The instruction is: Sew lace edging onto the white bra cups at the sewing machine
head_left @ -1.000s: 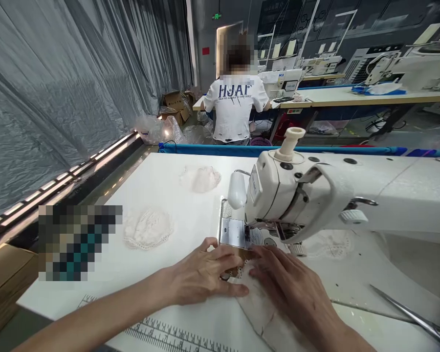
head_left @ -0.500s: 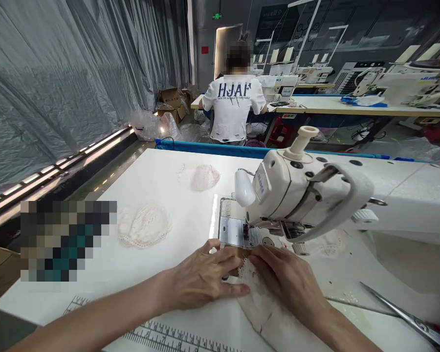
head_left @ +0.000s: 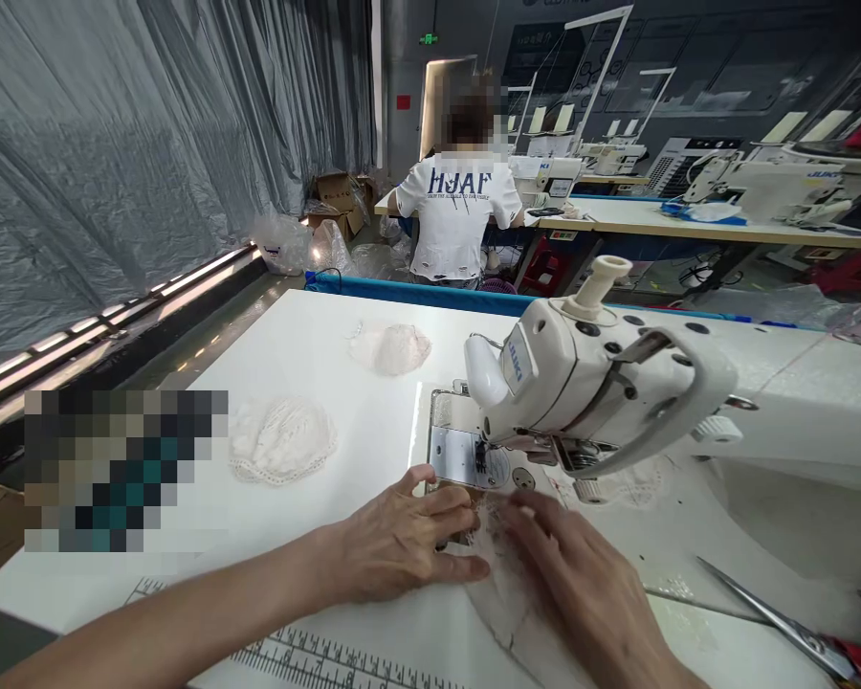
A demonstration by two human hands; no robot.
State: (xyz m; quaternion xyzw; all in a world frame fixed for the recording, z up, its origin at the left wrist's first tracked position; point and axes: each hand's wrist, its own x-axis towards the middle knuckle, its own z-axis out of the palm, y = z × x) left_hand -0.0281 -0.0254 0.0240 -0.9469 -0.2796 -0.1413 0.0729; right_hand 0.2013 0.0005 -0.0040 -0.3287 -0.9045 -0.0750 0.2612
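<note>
A strip of white lace-edged fabric (head_left: 506, 593) lies in front of the sewing machine's needle plate (head_left: 453, 455). My left hand (head_left: 408, 541) rests at the fabric's left edge, fingers spread and thumb apart, the middle fingers bent down beside the lace. Over the right part of the fabric lies my right hand (head_left: 581, 565), its fingers stretched and slightly blurred; its thumb is hidden. Both hands are just in front of the white sewing machine head (head_left: 552, 373). A brownish piece (head_left: 466, 498) shows between the plate and my fingers.
Lace pieces lie at the left (head_left: 283, 440), at the back (head_left: 394, 346) and under the machine arm (head_left: 635, 478). Scissors (head_left: 775, 612) rest at the right. A printed ruler (head_left: 316, 660) crosses the table front. Another person (head_left: 455, 211) sits ahead, facing away.
My right hand's fingertips have moved a little right, away from my left fingers, and lifted slightly off the lace edge. My left hand stays nearly in place. The view has shifted slightly.
</note>
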